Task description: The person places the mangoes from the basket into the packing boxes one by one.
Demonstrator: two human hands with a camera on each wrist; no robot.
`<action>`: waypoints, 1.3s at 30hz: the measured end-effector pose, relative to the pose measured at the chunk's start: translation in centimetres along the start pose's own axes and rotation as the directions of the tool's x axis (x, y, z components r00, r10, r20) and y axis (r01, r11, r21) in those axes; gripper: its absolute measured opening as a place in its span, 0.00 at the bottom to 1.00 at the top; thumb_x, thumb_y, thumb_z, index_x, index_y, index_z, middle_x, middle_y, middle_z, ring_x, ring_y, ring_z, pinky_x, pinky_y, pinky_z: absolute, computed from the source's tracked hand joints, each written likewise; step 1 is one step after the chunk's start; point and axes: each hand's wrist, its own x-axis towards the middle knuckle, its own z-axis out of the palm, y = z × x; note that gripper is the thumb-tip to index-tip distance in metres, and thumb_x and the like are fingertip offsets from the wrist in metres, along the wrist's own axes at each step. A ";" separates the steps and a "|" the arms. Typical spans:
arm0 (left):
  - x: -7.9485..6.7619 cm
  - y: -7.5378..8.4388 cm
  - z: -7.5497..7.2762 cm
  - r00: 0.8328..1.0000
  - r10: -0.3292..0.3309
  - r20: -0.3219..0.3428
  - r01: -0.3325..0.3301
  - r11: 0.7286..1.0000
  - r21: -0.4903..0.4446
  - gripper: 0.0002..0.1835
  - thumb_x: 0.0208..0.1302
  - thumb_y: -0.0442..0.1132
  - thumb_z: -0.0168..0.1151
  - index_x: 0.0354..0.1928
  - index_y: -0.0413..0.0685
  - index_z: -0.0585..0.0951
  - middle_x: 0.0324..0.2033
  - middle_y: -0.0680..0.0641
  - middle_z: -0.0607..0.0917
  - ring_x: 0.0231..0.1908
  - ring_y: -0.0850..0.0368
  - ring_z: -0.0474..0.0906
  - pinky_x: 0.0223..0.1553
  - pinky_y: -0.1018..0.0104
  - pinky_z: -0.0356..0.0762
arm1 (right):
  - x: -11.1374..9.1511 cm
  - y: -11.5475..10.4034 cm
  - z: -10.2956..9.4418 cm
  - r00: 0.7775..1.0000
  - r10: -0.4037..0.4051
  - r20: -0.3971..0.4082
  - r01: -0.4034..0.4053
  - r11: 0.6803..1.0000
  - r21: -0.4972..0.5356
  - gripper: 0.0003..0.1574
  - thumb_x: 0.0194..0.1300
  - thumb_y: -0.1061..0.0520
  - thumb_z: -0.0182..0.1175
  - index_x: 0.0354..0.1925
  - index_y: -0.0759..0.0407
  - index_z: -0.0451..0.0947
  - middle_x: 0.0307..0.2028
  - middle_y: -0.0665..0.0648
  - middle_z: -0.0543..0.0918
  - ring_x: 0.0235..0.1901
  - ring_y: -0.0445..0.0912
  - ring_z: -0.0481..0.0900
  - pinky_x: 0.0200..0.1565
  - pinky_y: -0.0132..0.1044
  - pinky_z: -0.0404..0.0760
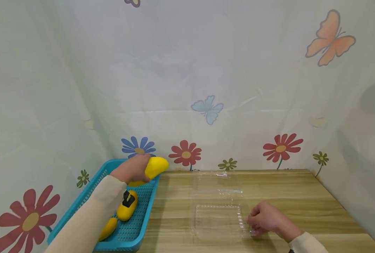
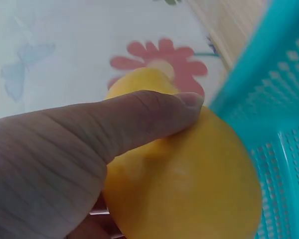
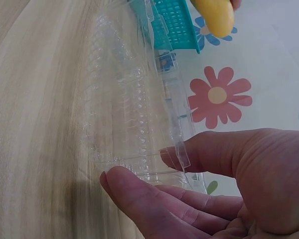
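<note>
My left hand (image 1: 133,168) grips a smooth yellow mango (image 1: 156,166) above the far end of a blue-green plastic basket (image 1: 114,245). In the left wrist view the thumb lies across the mango (image 2: 189,184); most of the other fingers are hidden behind it. On the wooden table stands an opened clear plastic clamshell box (image 1: 218,221), its lid leaning toward the back. My right hand (image 1: 266,218) pinches the box's right edge. Seen from the right wrist, thumb and index finger are at the rim of the clear box (image 3: 119,104).
Inside the basket lie a yellow fruit (image 1: 123,212) with a black patch on it and another yellow fruit (image 1: 108,229), partly behind my left sleeve. The wood-grain table (image 1: 288,189) meets a pale curtain (image 1: 238,70) printed with flowers and butterflies at the back and sides.
</note>
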 end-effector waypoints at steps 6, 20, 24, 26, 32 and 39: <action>0.4 2.7 0.2 0.997 0.064 -0.051 -0.065 0.998 -0.008 0.39 0.47 0.40 0.83 0.60 0.45 0.72 0.47 0.46 0.82 0.44 0.52 0.77 0.58 0.48 0.83 | 0.0 -0.1 0.1 1.000 -0.006 0.003 0.006 1.000 0.001 0.08 0.65 0.66 0.63 0.33 0.75 0.81 0.21 0.53 0.81 0.22 0.41 0.83 0.28 0.35 0.87; 1.0 7.2 1.1 0.991 0.127 -0.049 -0.130 0.990 -0.057 0.44 0.47 0.41 0.83 0.67 0.48 0.70 0.55 0.45 0.80 0.50 0.51 0.78 0.60 0.49 0.83 | 0.2 0.1 0.1 1.000 0.002 -0.003 -0.002 1.000 -0.011 0.09 0.65 0.67 0.62 0.35 0.76 0.82 0.21 0.54 0.81 0.21 0.41 0.83 0.29 0.36 0.87; 1.3 8.3 1.3 0.984 0.171 -0.042 -0.174 0.981 -0.083 0.44 0.47 0.41 0.84 0.66 0.50 0.70 0.54 0.46 0.81 0.51 0.49 0.78 0.60 0.48 0.82 | 0.2 0.2 0.1 1.000 -0.004 -0.003 0.004 1.000 -0.012 0.09 0.65 0.67 0.62 0.35 0.76 0.82 0.21 0.54 0.81 0.21 0.41 0.83 0.29 0.36 0.87; 1.4 8.7 1.5 0.981 0.193 -0.032 -0.195 0.976 -0.097 0.45 0.47 0.41 0.84 0.67 0.51 0.69 0.55 0.46 0.81 0.52 0.48 0.78 0.61 0.48 0.82 | 0.2 0.2 0.1 1.000 -0.006 -0.003 0.006 1.000 -0.012 0.09 0.65 0.67 0.62 0.34 0.76 0.82 0.21 0.54 0.81 0.21 0.41 0.83 0.29 0.36 0.87; 1.7 10.1 2.2 0.961 0.276 -0.014 -0.276 0.957 -0.085 0.42 0.47 0.43 0.84 0.63 0.48 0.71 0.53 0.46 0.80 0.48 0.51 0.79 0.59 0.52 0.83 | 0.1 0.2 0.2 1.000 -0.009 -0.005 0.009 1.000 -0.003 0.09 0.65 0.66 0.62 0.35 0.76 0.81 0.21 0.54 0.82 0.21 0.41 0.83 0.29 0.37 0.88; 2.0 12.0 3.5 0.955 0.292 0.045 -0.290 0.956 -0.055 0.42 0.50 0.49 0.82 0.64 0.52 0.69 0.52 0.50 0.79 0.48 0.56 0.77 0.59 0.56 0.82 | 0.1 0.2 0.1 1.000 -0.004 0.003 0.004 1.000 0.017 0.09 0.66 0.67 0.61 0.35 0.76 0.81 0.22 0.53 0.81 0.22 0.41 0.83 0.29 0.36 0.87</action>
